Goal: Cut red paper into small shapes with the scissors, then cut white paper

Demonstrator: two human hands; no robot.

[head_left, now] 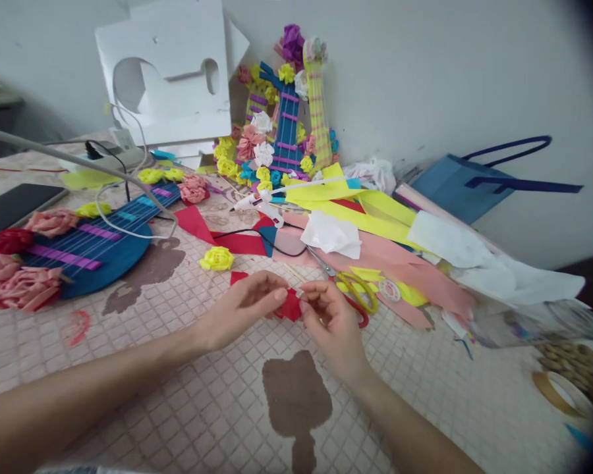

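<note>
A small piece of red paper [291, 306] is between my two hands above the tiled-pattern tabletop. My left hand [250, 304] pinches it from the left, thumb against bent fingers. On the other side, the fingertips of my right hand [332, 319] grip its right edge. Part of the red piece is hidden behind my fingers. Just beyond my left hand lies a yellow paper flower [217, 259]. Scissors with yellow handles [363, 293] rest close behind my right hand, and a red handle [360, 313] shows partly beneath it. A white glue gun [264, 205] stands farther back.
A blue cardboard guitar [113, 253] with paper roses lies at left, a cable arching over it. More decorated instruments [286, 125] lean on the wall. Yellow and pink paper strips [375, 250] spread rightward. A tape roll [562, 394] sits at far right.
</note>
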